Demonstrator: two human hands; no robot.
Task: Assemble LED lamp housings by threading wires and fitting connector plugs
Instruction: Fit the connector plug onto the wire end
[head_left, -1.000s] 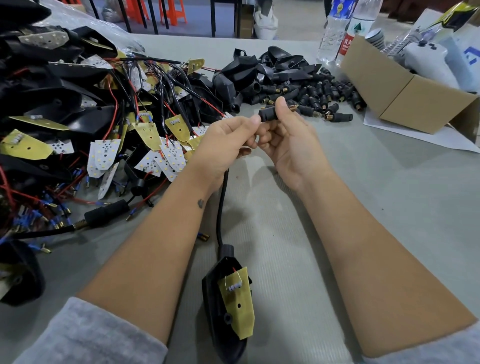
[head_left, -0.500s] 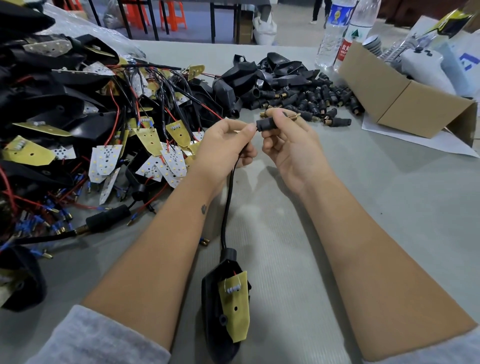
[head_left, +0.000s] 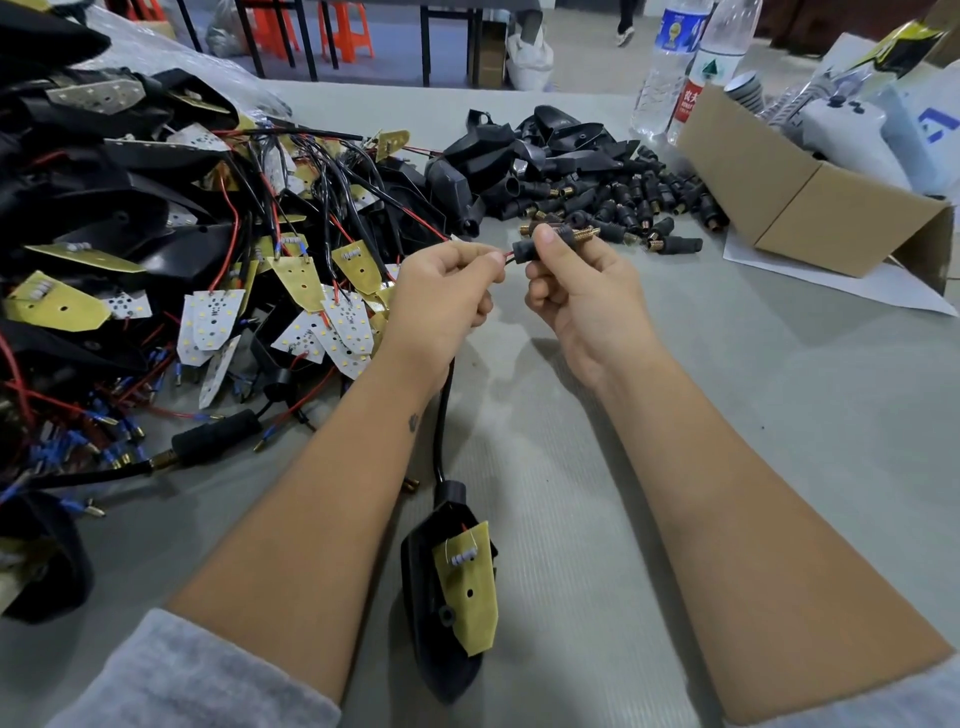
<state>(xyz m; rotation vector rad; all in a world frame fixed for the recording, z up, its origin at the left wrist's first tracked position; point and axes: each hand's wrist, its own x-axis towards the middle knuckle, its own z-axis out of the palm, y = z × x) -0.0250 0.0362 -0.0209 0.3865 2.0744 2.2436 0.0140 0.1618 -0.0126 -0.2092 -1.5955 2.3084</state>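
Mostly grey bench (head_left: 753, 415), w/ a big tangle of black housings, LED boards & red/black wires (head_left: 171, 249) heaped at left, cut off by the frame edge. Cardboard box (head_left: 810, 202) at far right, partly out of view; two water bottles (head_left: 680, 67) behind it. Pile of black connector plugs (head_left: 623, 192) sits mid-back. One lamp housing (head_left: 447, 587) w/ a yellow board lies near the bottom, betw. the forearms; its black cable (head_left: 441, 415) runs up under the left hand (head_left: 441, 296). Left fingers clench the cable end & pinch the red wire tips (head_left: 506, 255). Right hand (head_left: 582, 291) pinches a plug (head_left: 524, 248) at thumb & forefinger, just touching the wires. Can't tell if wires are inside it.
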